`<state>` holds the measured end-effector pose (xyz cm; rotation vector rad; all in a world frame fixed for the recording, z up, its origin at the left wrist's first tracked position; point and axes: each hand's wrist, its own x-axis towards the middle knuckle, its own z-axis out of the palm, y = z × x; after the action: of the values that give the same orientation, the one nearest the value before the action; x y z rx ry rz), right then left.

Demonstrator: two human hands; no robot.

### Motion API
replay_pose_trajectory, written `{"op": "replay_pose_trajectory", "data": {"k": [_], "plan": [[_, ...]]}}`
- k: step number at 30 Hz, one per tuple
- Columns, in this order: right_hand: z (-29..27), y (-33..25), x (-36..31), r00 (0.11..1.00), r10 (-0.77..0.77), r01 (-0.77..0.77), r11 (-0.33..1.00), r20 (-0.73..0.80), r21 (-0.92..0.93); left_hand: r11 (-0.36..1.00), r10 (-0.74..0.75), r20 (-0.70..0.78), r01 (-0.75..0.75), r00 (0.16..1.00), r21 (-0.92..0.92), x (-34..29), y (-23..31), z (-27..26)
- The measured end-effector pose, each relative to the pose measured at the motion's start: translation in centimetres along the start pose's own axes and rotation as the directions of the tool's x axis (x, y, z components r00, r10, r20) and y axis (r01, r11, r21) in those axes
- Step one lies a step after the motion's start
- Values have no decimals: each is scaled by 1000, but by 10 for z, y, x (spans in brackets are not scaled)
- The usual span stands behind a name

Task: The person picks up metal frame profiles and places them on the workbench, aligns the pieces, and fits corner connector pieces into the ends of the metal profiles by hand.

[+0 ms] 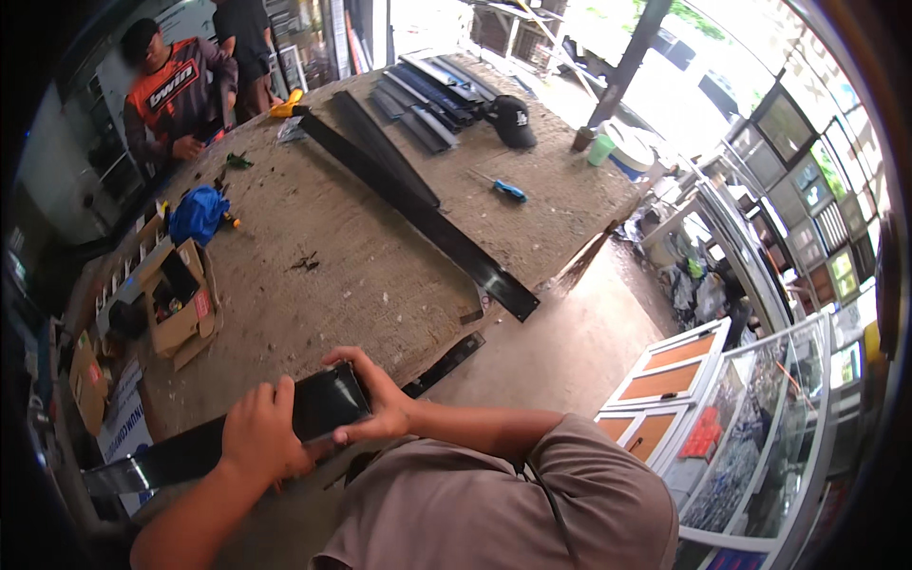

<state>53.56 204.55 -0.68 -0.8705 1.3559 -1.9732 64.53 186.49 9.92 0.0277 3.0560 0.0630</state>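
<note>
A long black flat-sided profile (190, 448) lies across my front at the table's near edge, running off to the lower left. Over its upper side my left hand (258, 429) is wrapped, thumb and fingers closed on it. My right hand (378, 397) grips the profile's right end, with the thumb along the end and the fingers partly hidden beneath. On the worktable (332, 285) ahead, another long black profile (418, 220) stretches diagonally toward the near right corner. Beside it rests a shorter dark strip (385, 147).
A blue-handled screwdriver (510, 191), a black cap (513, 122), stacked metal profiles (427, 100) and a green cup (600, 149) are on the table. At left are an open cardboard box (195, 313) and a blue bag (198, 215). Another person (180, 90) stands at the far left; framed panels (665, 380) lean at right.
</note>
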Motion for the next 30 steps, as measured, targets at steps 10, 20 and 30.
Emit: {"op": "replay_pose_trajectory", "data": {"k": [10,20,30], "plan": [[-22,6,49,976,-154,205,889,154,-411,984,-160,7,159,987,73,12,-10,-15],[-19,1,61,976,-174,188,977,132,-100,959,-68,102,94,992,-269,21,-41,-8],[-30,25,53,969,-235,199,926,-75,-320,915,-26,-15,18,1000,-404,18,-72,14]]}}
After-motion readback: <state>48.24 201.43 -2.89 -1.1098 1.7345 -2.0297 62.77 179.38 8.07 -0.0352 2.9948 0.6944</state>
